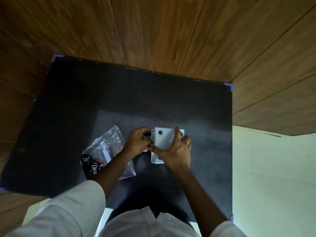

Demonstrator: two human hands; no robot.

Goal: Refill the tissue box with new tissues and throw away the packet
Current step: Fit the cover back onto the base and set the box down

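Dim indoor view, wide-angle bend at the edges.
A pale patch of light falls on the dark table [196, 103] around the white box [163, 140], which glares slightly; wall planks curve, and the sleeves blur near the bottom.

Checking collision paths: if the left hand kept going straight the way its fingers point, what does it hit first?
The left hand points right, its fingers already at the left edge of the white tissue box. It would push into that edge first; the right hand lies on top, just beyond. Exact contact is unclear.
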